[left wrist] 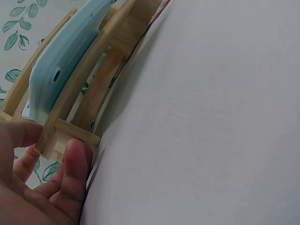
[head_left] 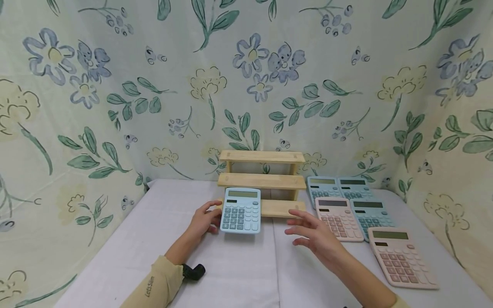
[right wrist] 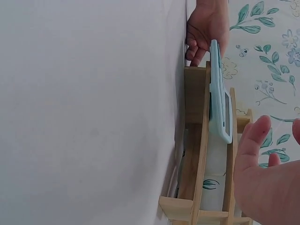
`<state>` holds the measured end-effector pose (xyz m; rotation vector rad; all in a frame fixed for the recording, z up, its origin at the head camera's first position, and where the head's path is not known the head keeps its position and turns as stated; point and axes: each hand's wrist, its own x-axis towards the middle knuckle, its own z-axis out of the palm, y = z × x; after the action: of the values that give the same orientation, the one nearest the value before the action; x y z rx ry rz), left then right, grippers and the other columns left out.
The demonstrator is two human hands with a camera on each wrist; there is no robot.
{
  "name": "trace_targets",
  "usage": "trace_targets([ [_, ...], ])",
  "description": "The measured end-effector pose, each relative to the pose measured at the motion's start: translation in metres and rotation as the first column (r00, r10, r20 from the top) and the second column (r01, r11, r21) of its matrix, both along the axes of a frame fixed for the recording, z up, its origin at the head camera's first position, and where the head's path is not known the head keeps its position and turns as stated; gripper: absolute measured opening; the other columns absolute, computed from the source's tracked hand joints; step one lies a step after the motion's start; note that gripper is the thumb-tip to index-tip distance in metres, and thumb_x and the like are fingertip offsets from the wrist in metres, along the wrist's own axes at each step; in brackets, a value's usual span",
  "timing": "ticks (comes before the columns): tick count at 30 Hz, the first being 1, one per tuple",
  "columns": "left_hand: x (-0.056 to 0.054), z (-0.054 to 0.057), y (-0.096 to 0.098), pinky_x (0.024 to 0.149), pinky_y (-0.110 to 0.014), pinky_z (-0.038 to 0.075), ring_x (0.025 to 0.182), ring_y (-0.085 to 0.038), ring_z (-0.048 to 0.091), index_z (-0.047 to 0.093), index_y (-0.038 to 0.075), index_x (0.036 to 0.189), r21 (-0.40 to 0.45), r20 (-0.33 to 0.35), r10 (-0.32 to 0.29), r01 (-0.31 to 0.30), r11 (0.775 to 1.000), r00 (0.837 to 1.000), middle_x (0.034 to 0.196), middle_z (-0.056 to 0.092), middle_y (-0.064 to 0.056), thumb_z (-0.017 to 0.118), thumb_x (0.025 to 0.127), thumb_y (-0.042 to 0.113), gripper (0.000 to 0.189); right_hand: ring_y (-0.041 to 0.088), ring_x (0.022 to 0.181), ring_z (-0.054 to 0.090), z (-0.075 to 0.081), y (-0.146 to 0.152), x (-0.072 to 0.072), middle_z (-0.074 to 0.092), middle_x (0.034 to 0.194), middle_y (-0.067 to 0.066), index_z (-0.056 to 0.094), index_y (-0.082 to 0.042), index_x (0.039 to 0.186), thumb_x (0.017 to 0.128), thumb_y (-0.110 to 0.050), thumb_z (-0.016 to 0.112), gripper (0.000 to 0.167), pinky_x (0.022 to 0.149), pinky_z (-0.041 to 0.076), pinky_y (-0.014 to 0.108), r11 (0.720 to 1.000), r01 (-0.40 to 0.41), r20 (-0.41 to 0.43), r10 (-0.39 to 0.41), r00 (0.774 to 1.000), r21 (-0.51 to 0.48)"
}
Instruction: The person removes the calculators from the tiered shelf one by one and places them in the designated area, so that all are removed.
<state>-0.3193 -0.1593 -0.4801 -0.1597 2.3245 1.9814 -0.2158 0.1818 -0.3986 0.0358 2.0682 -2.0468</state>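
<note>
A light blue calculator (head_left: 240,211) leans at the left end of the lowest step of a wooden three-step stand (head_left: 283,208), its keys facing me. My left hand (head_left: 204,219) is at that step's left end. In the left wrist view, the fingers and thumb of this hand (left wrist: 51,173) curl about the corner of the wooden step (left wrist: 77,131), below the calculator (left wrist: 63,61). My right hand (head_left: 317,237) hovers right of the calculator with fingers spread, holding nothing. The right wrist view shows the calculator (right wrist: 219,98) edge-on and the right hand (right wrist: 267,183) apart from it.
Right of the stand lie several calculators: blue ones at the back, such as one blue calculator (head_left: 371,211), a pink calculator (head_left: 339,218), and another pink calculator (head_left: 402,256) nearer the front. A white cloth (head_left: 242,273) covers the table. Behind hangs a floral curtain (head_left: 173,64).
</note>
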Motion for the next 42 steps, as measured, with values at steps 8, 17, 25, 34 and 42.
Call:
trace_targets([
  [8, 0.000, 0.000, -0.001, 0.055, -0.030, 0.054, 0.069, -0.019, 0.066, 0.060, 0.021, 0.134, 0.003, 0.002, -0.001, 0.001, 1.000, 1.000, 0.101, 0.074, -0.008, 0.062, 0.098, 0.027, 0.036, 0.026, 0.110, 0.066, -0.005, -0.012, -0.010, 0.054, 0.132, 0.016, 0.042, -0.010, 0.151, 0.097, -0.013, 0.062, 0.058, 0.091, 0.054, 0.040, 0.998, -0.028, -0.013, 0.028, 1.000, -0.060],
  [17, -0.001, 0.001, 0.000, 0.055, -0.030, 0.054, 0.071, -0.019, 0.067, 0.061, 0.022, 0.133, 0.012, 0.003, -0.007, 0.007, 1.000, 1.000, 0.103, 0.074, -0.009, 0.062, 0.097, 0.026, 0.036, 0.022, 0.104, 0.067, -0.014, -0.025, -0.024, 0.057, 0.126, 0.015, 0.040, -0.009, 0.152, 0.097, -0.008, 0.061, 0.058, 0.086, 0.055, 0.036, 0.994, -0.024, -0.008, 0.023, 1.000, -0.108],
  [25, 0.000, 0.001, 0.001, 0.054, -0.030, 0.054, 0.069, -0.019, 0.066, 0.061, 0.022, 0.133, 0.008, 0.008, 0.006, -0.006, 1.000, 1.000, 0.101, 0.074, -0.009, 0.062, 0.097, 0.025, 0.036, 0.022, 0.101, 0.069, -0.021, -0.038, -0.032, 0.057, 0.129, 0.018, 0.046, -0.010, 0.148, 0.095, -0.009, 0.064, 0.056, 0.085, 0.055, 0.035, 0.994, 0.015, -0.005, -0.016, 1.000, -0.109],
  [34, 0.000, 0.001, 0.000, 0.054, -0.029, 0.054, 0.069, -0.019, 0.066, 0.061, 0.021, 0.133, 0.014, 0.008, 0.003, -0.003, 1.000, 1.000, 0.100, 0.074, -0.009, 0.062, 0.097, 0.026, 0.036, 0.024, 0.098, 0.068, -0.029, -0.052, -0.042, 0.058, 0.126, 0.021, 0.051, -0.008, 0.145, 0.091, -0.008, 0.068, 0.056, 0.081, 0.057, 0.035, 0.992, 0.056, 0.016, -0.055, 0.998, -0.109],
  [42, -0.001, 0.001, 0.001, 0.054, -0.030, 0.054, 0.068, -0.019, 0.065, 0.061, 0.022, 0.133, 0.006, 0.015, 0.009, -0.009, 1.000, 1.000, 0.100, 0.074, -0.009, 0.062, 0.097, 0.026, 0.036, 0.028, 0.098, 0.070, -0.034, -0.063, -0.046, 0.060, 0.125, 0.022, 0.054, -0.010, 0.143, 0.091, -0.006, 0.068, 0.053, 0.079, 0.058, 0.034, 0.991, 0.053, 0.027, -0.050, 0.998, -0.119],
])
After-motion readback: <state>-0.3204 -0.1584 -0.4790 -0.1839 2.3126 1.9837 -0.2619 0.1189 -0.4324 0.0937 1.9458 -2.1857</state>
